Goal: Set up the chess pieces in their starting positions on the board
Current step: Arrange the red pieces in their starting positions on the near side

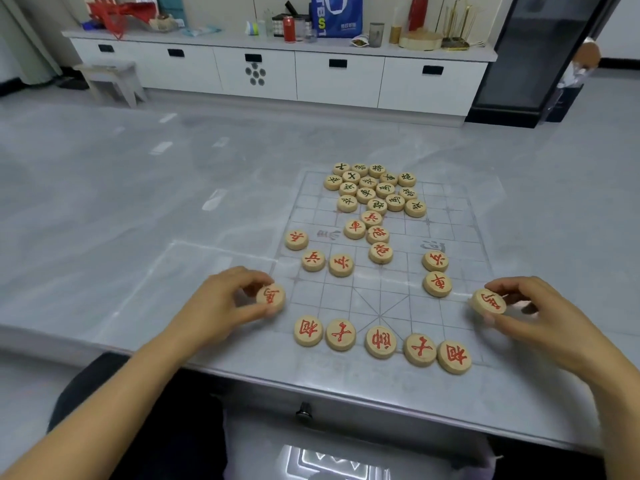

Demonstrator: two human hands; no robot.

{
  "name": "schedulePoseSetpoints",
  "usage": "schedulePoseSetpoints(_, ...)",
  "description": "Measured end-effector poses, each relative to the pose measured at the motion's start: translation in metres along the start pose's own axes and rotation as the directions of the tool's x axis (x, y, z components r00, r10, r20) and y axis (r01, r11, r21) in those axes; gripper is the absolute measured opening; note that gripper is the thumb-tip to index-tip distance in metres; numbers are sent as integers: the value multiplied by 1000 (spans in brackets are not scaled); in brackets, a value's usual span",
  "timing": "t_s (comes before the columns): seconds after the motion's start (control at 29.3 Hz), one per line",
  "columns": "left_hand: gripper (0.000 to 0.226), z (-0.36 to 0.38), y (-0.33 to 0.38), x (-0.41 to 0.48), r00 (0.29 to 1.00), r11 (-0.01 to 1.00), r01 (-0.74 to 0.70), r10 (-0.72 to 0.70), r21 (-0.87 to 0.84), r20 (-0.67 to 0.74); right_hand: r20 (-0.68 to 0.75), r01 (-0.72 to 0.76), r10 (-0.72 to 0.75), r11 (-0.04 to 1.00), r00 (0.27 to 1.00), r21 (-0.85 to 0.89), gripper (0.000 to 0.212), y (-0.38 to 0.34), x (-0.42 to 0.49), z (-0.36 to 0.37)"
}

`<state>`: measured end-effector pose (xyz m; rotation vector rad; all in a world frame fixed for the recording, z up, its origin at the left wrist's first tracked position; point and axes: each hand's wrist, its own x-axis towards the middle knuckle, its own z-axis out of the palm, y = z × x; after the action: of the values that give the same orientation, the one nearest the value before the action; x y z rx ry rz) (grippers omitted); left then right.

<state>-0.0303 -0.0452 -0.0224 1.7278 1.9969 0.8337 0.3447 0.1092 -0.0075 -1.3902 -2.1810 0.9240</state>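
Note:
A clear chess board sheet [381,292] lies on the grey table. My left hand [221,303] pinches a red-lettered wooden disc [270,298] at the board's near left edge. My right hand [533,306] pinches another red-lettered disc [488,303] at the near right edge. Several red discs form a row [381,341] along the board's near side. More red discs are scattered mid-board [377,244]. A cluster of black-lettered discs [374,188] sits at the far end.
The table's front edge [311,386] runs just below the near row. A white cabinet [277,71] with bottles and bags stands behind, and a small stool [110,81] sits on the floor at the far left.

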Motion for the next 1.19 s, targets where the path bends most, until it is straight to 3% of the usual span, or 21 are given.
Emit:
schedulePoseSetpoints(0.17, 41, 15, -7, -17, 998, 997, -65, 64, -42, -13, 6, 30, -30, 1000, 1000, -10, 24, -3, -20, -6)
schedulePoseSetpoints(0.24, 51, 20, -10, -18, 996, 996, -86, 86, 2, -27, 59, 13, -12, 1000, 998, -8, 52, 3, -34, 1)
schedulePoseSetpoints(0.27, 55, 23, -11, -19, 995, 995, -94, 95, 26, -34, 62, 5, -4, 1000, 998, -7, 52, 7, -38, 5)
schedulePoseSetpoints(0.58, 54, 26, -21, -24, 998, 997, -67, 67, -46, 6, 45, 36, -37, 999, 998, 17, 62, 24, -43, 17)
schedulePoseSetpoints(0.79, 54, 27, -24, -22, 998, 996, -62, 63, -60, 13, -61, 2, 6, 990, 998, 139, 42, 19, -46, 13)
schedulePoseSetpoints(0.85, 54, 27, -24, -22, 998, 997, -62, 63, -53, 16, -87, -3, 15, 990, 996, 140, 47, 16, -47, 10)
schedulePoseSetpoints(0.92, 53, 27, -24, -23, 998, 997, -62, 63, -51, 16, -60, -1, 5, 998, 998, 67, 53, 14, -49, 11)
schedulePoseSetpoints(1.02, 53, 27, -24, -23, 998, 997, -65, 66, -45, 15, 31, -11, 12, 999, 999, -32, 38, 12, -49, 18)
schedulePoseSetpoints(1.19, 51, 28, -24, -22, 998, 997, -66, 67, -44, 10, 67, -10, 12, 999, 998, -41, 43, 10, -48, 18)
